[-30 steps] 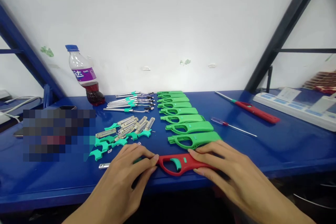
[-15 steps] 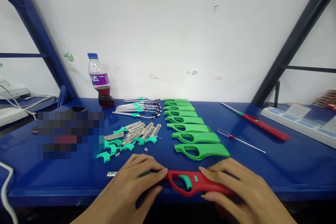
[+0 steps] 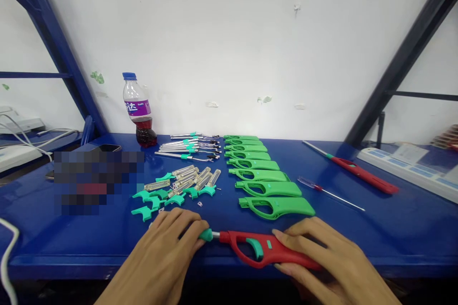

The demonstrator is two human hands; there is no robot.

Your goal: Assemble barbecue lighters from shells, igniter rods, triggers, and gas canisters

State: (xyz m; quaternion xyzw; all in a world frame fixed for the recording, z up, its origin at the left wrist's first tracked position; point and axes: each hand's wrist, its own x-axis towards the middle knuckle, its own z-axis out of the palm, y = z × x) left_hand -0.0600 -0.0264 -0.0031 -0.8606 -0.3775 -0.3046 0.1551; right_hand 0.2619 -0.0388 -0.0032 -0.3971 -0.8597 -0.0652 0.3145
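Note:
A red utility lighter (image 3: 250, 247) with a teal trigger (image 3: 255, 248) lies across the front edge of the table, nozzle end to the left. My right hand (image 3: 327, 257) is closed around its handle. Fingers of my left hand (image 3: 171, 243) wrap the nozzle; a teal collar (image 3: 206, 235) shows beside the fingertips. Between collar and red body, a short piece of metal tube (image 3: 215, 235) is exposed. The rest of the nozzle is mostly hidden under my left hand. Just beyond, green lighter shells (image 3: 291, 207) lie in a column.
Clear fuel tanks (image 3: 202, 177) and teal triggers (image 3: 143, 212) are scattered left of centre, with metal nozzle tubes (image 3: 175, 154) behind them. To the right lie a screwdriver (image 3: 331, 193), another red lighter (image 3: 365, 175) and a power strip (image 3: 411, 171). A drink bottle (image 3: 139, 109) stands by the wall.
My left hand has shifted left along the nozzle. The teal collar now sits apart from the red body, baring metal tube between them. My right hand keeps its hold on the handle.

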